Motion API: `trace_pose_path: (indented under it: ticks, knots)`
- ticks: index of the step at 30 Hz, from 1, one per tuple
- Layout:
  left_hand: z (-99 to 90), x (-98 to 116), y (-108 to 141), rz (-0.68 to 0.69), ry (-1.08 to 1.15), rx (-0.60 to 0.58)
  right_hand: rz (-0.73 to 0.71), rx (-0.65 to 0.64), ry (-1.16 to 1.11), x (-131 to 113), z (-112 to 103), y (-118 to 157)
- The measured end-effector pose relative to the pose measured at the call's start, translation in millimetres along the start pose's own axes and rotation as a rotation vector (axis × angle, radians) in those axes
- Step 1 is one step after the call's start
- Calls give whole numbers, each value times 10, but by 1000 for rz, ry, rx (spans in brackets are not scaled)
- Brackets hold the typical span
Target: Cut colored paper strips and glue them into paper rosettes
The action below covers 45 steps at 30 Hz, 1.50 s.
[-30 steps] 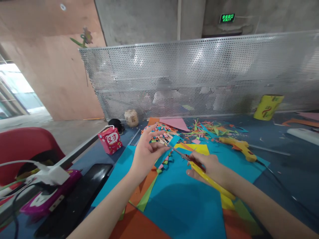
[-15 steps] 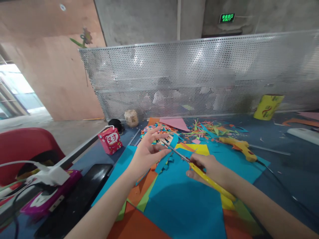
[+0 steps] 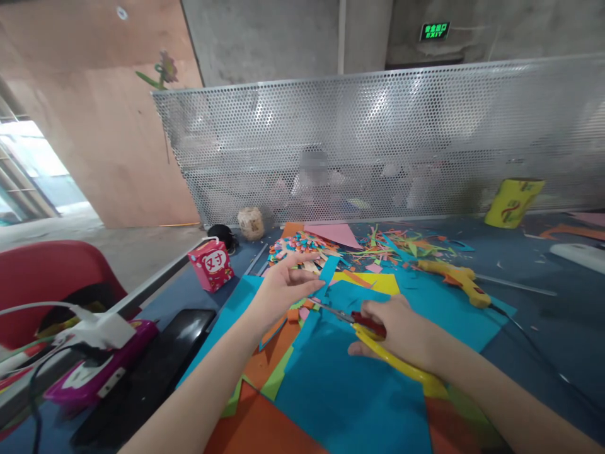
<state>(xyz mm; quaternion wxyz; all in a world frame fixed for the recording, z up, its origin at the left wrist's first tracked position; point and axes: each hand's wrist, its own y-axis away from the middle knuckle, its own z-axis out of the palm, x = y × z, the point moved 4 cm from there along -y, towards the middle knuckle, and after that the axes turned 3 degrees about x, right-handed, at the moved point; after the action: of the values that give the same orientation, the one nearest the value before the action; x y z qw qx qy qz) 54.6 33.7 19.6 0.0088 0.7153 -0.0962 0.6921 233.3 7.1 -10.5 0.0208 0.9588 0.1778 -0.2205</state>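
Blue sheet [image 3: 354, 384], large: lying over orange and green paper and serving as landmark. Scissors [image 3: 394, 359], yellow outer handle, red inside: extending over the blue sheet, blades pointing toward the left hand [image 3: 278, 290]. Right hand [image 3: 406, 331]: holding the scissors above the blue sheet, its fingers curling around the handle, thumb resting below. Left hand: hovering over the far left part of the blue sheet, thumb and forefinger pinching a blue strip [image 3: 329, 270], other fingers fanning out loosely. Strip: rising past the pinching fingertips, with the scissor tips lying just below them; whether the blades are touching it, cannot tell.

Paper scraps [image 3: 302, 244], many-coloured: heaping beyond the blue sheet. Pink paper [image 3: 334, 235]: lying beyond it also. Yellow sheet [image 3: 385, 284]: showing at its far edge. Glue gun [image 3: 460, 282], yellow: resting to its far right, trailing a black cord. Red carton [image 3: 211, 266]: standing to its far left. Metal screen [image 3: 378, 139], perforated: standing behind everything, a person [image 3: 316, 173] showing dimly through it.
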Motion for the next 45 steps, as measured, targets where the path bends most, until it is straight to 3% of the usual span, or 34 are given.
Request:
trace_pose_path:
  ticks: [2,5,8,10,18,28,38,42,45]
  knots:
    - [-22,23,-2,26,4,18,6,-29,12,13,16,3]
    - [-137,40,-38,115,10,145,35,-45,43,37,-7,16]
    - [-270,22,-81,186,-14,281,74,-17,86,61,-67,9]
    - [-308,10,-98,209,-38,302,68,28,88,75,-99,-19]
    - [-181,40,-54,238,-152,171,4,143,-66,210,-99,-110]
    - [-66,-14,-52,228,-243,26,52,122,-120,138,-122,-99]
    - [-58,-25,-58,219,-270,8,53,126,-209,151,-160,-101]
    - [-54,-75,-83,192,-362,-21,56,126,-237,162,-185,-95]
    - [-29,-162,-102,184,-592,-93,81,85,-325,158,-177,-102]
